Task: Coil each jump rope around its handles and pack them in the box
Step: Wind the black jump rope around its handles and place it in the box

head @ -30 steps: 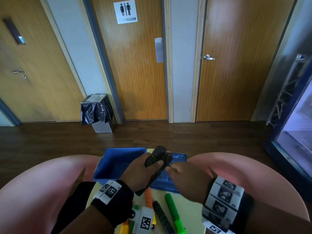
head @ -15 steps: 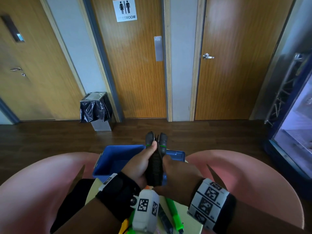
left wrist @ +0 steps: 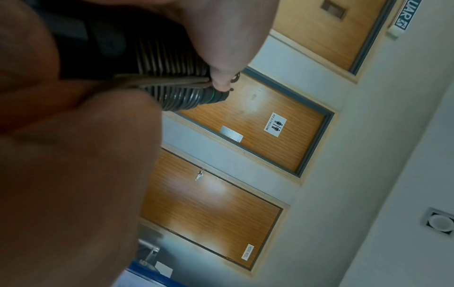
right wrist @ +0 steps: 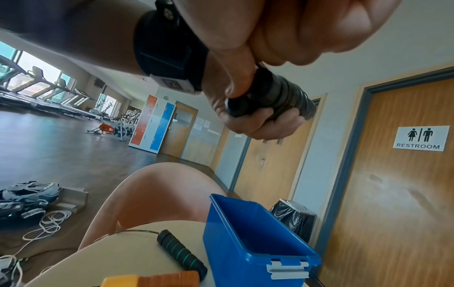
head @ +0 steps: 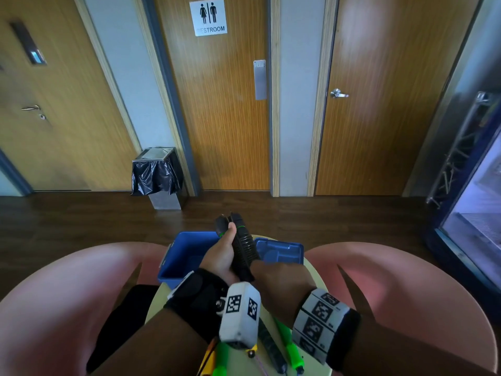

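A black jump rope (head: 242, 246), its cord coiled round the two handles held together, stands upright above the open blue box (head: 187, 253). My left hand (head: 220, 257) grips the bundle from the left, thumb near the green-ringed handle tops. My right hand (head: 279, 278) holds its lower end from the right. In the right wrist view the coiled bundle (right wrist: 277, 93) is in the left hand's fingers (right wrist: 267, 124), over the blue box (right wrist: 258, 233), whose inside shows nothing. The left wrist view shows the coil (left wrist: 169, 58) close up, with one strand crossing it.
The blue lid (head: 279, 251) lies right of the box on the small round table (head: 315, 270). A green handle (head: 292, 354), a black handle (head: 271, 348) and an orange-yellow one (head: 208, 359) lie near me. Pink chairs (head: 406, 289) flank the table.
The bundle has swung from tilted over the box to upright. Both hands have drawn closer together and toward me, and the right hand has closed in on its lower end.
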{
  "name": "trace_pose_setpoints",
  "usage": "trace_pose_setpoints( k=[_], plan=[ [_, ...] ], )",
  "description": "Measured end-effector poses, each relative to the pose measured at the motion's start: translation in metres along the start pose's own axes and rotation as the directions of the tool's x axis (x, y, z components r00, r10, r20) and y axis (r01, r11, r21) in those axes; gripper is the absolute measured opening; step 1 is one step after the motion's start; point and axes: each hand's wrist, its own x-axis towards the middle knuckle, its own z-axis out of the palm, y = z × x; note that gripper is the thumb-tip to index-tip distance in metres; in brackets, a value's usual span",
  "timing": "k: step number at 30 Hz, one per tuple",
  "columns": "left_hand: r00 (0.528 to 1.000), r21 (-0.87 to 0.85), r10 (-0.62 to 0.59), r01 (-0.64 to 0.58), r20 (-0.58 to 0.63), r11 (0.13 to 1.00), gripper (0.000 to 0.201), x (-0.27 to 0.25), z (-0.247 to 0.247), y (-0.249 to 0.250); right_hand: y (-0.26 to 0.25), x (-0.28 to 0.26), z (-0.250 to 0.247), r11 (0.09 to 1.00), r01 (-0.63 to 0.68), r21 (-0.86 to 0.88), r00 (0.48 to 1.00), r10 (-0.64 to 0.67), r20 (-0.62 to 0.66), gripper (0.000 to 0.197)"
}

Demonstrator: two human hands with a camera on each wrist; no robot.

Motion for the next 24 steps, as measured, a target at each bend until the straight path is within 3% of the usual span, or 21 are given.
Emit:
trace_pose_setpoints(
  k=[8, 11, 14, 17, 19, 21, 23, 24],
  plan=[
    [0.997, -0.035, -0.016, 0.013, -0.081, 0.999, 0.061, 0.018, -0.052, 0.020, -0.040, 0.026, 0.009, 0.984, 0.070, -0.163, 0.994, -0.056, 0.091, 0.021],
    [0.994, -0.054, -0.018, 0.012, -0.108, 0.998, 0.062, 0.023, -0.077, 0.042, -0.061, 0.048, 0.016, 0.978, 0.081, -0.193, 0.997, -0.079, 0.015, 0.029],
    [0.986, -0.103, 0.002, -0.020, -0.169, 0.994, 0.065, 0.026, -0.100, 0.064, -0.088, 0.070, 0.019, 0.986, 0.069, -0.153, 0.996, -0.076, -0.042, 0.014],
    [0.984, -0.053, 0.039, -0.049, -0.174, 0.997, 0.102, 0.049, -0.137, 0.080, -0.114, 0.083, 0.027, 0.993, -0.063, 0.100, 0.998, 0.060, 0.031, 0.010],
    [0.991, -0.070, 0.073, -0.081, -0.116, 0.994, 0.119, 0.045, -0.148, 0.093, -0.128, 0.093, 0.025, 0.905, -0.177, 0.387, 0.984, 0.165, 0.064, 0.024],
    [0.963, -0.062, 0.245, -0.253, -0.116, 0.966, 0.095, 0.014, -0.141, 0.111, -0.137, 0.107, 0.021, 0.752, -0.235, 0.616, 0.969, 0.232, 0.086, 0.043],
    [0.891, -0.070, 0.441, -0.450, -0.108, 0.891, 0.071, -0.004, -0.137, 0.128, -0.142, 0.121, 0.017, 0.632, -0.256, 0.731, 0.954, 0.287, 0.086, 0.049],
    [0.873, -0.086, 0.484, -0.488, -0.065, 0.869, 0.063, -0.011, -0.135, 0.133, -0.144, 0.127, 0.016, 0.572, -0.259, 0.778, 0.949, 0.299, 0.096, 0.048]
  ],
)
